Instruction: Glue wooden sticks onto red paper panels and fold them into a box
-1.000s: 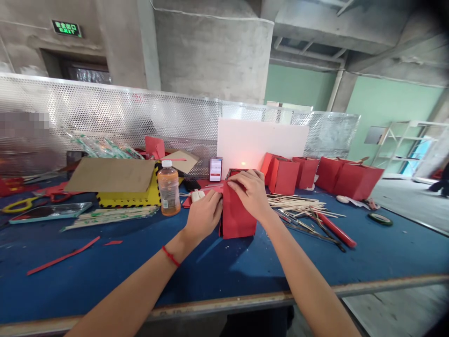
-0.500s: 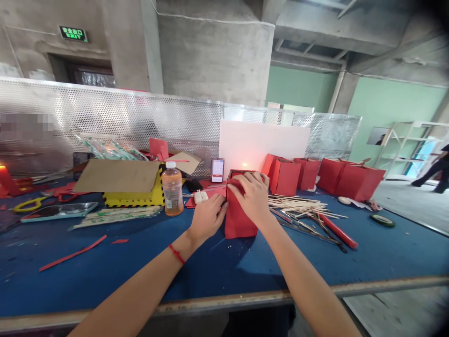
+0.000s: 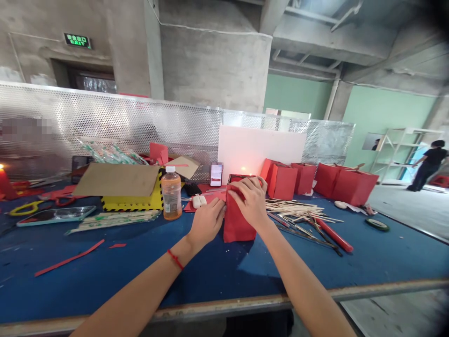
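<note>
Red paper box point(image 3: 239, 220) stands on the blue-covered bench point(image 3: 105, 290), its long axis upright and its top edge level with the knuckles of the right hand point(image 3: 249, 202). That hand is the nearer one: it sits over the top of the box, palm down, with the fingers curled across the upper edge, so its grip appears closed on the paper. The left hand point(image 3: 206, 223), with a red string bracelet point(image 3: 175, 259) at the wrist, comes in from the left of the box. Its fingertips point(image 3: 223, 210) reach the box's upper left edge, but I cannot tell whether they pinch the paper or only touch it.

Left of the box, just behind the left hand, are white earbuds point(image 3: 199, 201) on a red paper sheet point(image 3: 206, 200), with a bottle of orange drink point(image 3: 171, 193) farther along. A smartphone point(image 3: 216, 174) stands behind the box. To the right of the box lie loose wooden sticks point(image 3: 298, 206) and a red rod point(image 3: 335, 235), and farther back stand more red paper boxes point(image 3: 282, 182).
</note>
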Action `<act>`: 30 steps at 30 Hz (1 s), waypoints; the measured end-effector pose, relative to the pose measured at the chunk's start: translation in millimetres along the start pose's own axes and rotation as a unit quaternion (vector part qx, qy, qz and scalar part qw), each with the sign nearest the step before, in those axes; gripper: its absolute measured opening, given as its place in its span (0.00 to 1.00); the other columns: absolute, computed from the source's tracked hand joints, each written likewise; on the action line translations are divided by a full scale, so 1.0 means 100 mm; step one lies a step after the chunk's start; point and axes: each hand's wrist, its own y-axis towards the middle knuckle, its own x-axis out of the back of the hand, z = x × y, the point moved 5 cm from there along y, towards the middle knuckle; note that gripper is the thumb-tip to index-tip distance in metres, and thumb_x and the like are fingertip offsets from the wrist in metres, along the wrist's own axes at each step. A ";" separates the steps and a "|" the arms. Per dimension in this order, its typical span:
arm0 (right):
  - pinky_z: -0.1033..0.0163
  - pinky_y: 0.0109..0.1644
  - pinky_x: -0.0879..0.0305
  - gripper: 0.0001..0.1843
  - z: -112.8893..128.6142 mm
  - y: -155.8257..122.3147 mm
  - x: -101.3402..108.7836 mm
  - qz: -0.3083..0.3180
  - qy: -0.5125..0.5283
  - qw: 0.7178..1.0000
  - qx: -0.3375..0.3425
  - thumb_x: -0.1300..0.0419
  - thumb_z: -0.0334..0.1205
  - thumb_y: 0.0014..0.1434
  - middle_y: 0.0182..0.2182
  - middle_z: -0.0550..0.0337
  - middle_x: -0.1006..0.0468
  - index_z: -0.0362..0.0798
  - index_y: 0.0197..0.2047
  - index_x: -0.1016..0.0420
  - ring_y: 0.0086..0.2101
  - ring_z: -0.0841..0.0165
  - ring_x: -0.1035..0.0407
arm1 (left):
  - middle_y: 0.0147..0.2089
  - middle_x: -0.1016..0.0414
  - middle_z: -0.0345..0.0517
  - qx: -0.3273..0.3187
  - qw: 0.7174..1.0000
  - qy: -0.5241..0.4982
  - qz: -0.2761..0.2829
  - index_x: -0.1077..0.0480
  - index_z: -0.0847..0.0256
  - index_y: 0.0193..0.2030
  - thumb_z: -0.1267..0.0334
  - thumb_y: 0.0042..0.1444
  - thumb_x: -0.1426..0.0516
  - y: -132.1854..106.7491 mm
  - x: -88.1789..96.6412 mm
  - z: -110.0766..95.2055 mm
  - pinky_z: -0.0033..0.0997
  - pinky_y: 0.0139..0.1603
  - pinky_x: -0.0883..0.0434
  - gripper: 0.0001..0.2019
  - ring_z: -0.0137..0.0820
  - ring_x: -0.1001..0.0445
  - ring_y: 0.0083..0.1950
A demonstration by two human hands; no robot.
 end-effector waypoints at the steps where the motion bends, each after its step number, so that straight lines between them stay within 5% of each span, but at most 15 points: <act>1: 0.49 0.59 0.53 0.09 0.00 0.00 0.00 0.001 0.000 1.000 0.003 0.43 0.45 0.65 0.37 0.60 0.20 0.55 0.44 0.24 0.44 0.61 0.33 | 0.34 0.29 0.45 -0.002 1.000 -0.004 0.000 0.35 0.59 0.36 0.62 0.68 0.58 0.00 0.00 0.00 0.31 0.31 0.40 0.14 0.33 0.30 0.33; 18: 0.53 0.55 0.48 0.10 0.01 0.01 0.01 -0.018 0.035 0.999 0.004 0.44 0.46 0.65 0.39 0.60 0.20 0.54 0.45 0.23 0.43 0.63 0.33 | 0.32 0.28 0.46 -0.028 0.998 0.040 -0.045 0.33 0.61 0.33 0.63 0.66 0.55 0.01 0.16 -0.06 0.31 0.31 0.42 0.14 0.32 0.30 0.32; 30: 0.53 0.61 0.52 0.14 -0.01 -0.02 -0.07 0.051 0.004 0.998 0.045 0.48 0.48 0.67 0.44 0.58 0.22 0.52 0.49 0.27 0.47 0.63 0.34 | 0.30 0.26 0.45 -0.027 0.998 0.043 -0.044 0.32 0.61 0.33 0.67 0.61 0.51 0.02 0.13 -0.05 0.31 0.29 0.43 0.08 0.33 0.28 0.31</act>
